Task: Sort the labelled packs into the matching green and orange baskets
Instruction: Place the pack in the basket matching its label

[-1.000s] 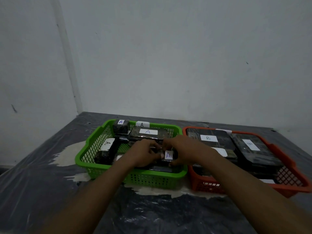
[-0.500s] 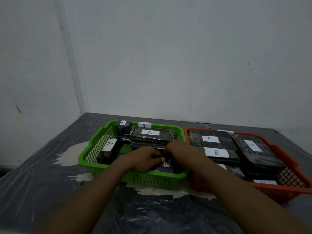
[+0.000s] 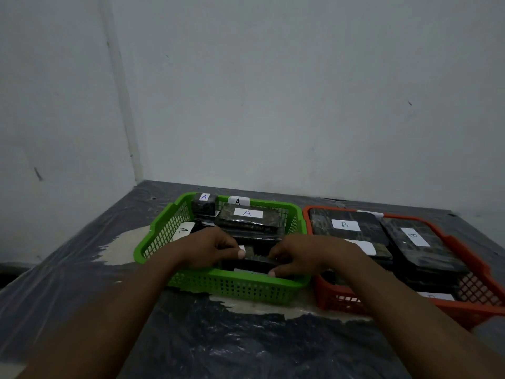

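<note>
A green basket stands left of an orange basket on the table. Dark wrapped packs with white "A" labels fill the green one. Packs labelled "B" lie in the orange one. My left hand and my right hand both reach into the front of the green basket. Together they grip a dark pack low against its front wall. Fingers hide that pack's label.
The table is covered in dark, crinkled plastic sheet with pale patches around the baskets. White walls meet in a corner behind the left end. The two baskets stand side by side, touching or nearly so.
Both hands have pushed the A pack lower into the front of the green basket, and its label went out of sight. The view has tilted slightly.
</note>
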